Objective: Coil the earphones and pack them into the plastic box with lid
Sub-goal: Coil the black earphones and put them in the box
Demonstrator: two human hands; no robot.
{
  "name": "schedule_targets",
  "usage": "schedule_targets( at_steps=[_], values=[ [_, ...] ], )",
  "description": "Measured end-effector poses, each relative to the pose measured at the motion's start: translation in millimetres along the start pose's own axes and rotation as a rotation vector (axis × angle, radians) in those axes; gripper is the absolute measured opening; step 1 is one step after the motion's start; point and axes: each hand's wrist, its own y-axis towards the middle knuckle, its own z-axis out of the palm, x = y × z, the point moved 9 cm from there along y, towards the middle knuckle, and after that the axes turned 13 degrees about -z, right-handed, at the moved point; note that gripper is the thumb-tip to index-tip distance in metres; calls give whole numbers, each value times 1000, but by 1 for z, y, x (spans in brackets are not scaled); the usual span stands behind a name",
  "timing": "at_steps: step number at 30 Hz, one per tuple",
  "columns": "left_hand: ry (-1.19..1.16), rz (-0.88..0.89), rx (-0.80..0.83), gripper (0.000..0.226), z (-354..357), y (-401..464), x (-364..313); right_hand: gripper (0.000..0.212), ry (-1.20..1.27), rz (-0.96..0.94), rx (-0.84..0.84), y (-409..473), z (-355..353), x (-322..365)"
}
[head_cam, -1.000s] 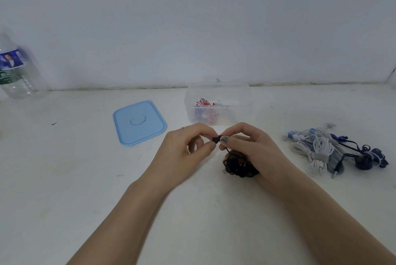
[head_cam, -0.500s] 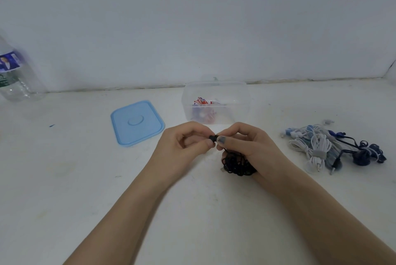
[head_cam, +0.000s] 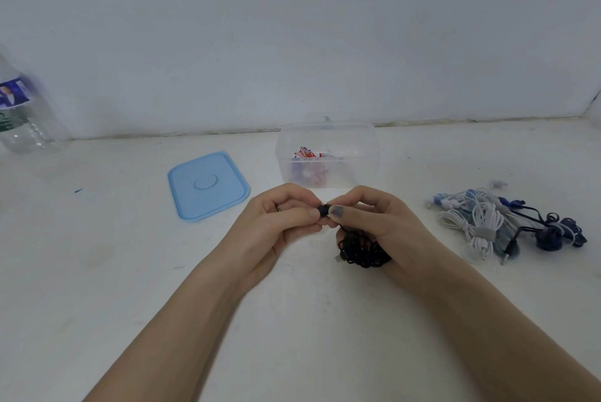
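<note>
- Two bare forearms reach in from the near edge over the white tabletop (head_cam: 97,271), and the hands meet at its middle.
- The left hand (head_cam: 279,226) has its thumb and fingers curled, pinching a small black earbud (head_cam: 323,210) at the fingertips.
- The right hand (head_cam: 374,223) pinches the same earbud from the other side, and its lower fingers curl round a bundle of coiled black earphone cable (head_cam: 361,247) that hangs beneath the palm, just above the table.
- To the right, well apart from the hands, lies a loose heap of white, blue and dark earphones (head_cam: 507,226) on the tabletop.
- Just beyond the hands stands the clear rectangular plastic box (head_cam: 328,154), open at the top, holding a red-and-white coiled bundle (head_cam: 307,154).
- To its left the light blue rounded-rectangle plastic lid (head_cam: 208,185) lies flat on the table, apart from the box.
- At the far left edge stands a clear plastic bottle with a blue label (head_cam: 22,115) against the pale wall (head_cam: 292,27).
</note>
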Motion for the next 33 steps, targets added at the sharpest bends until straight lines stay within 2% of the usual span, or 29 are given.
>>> schedule_targets(
  at_steps=[6,11,15,21,29,33],
  values=[
    [16,-17,17,20,1,0,1,8,24,8,8,0,3,1],
    [39,25,30,12,3,0,-2,7,80,25,5,-2,5,2],
    [56,44,52,13,4,0,-3,4,135,44,11,-3,8,2],
    [-35,25,60,15,3,2,0,6,208,67,5,-3,13,-3],
    [-31,129,14,15,6,0,-7,9,345,127,-60,-7,19,-8],
    [-128,52,60,16,9,3,-1,8,395,156,-64,-9,22,-9]
  ],
)
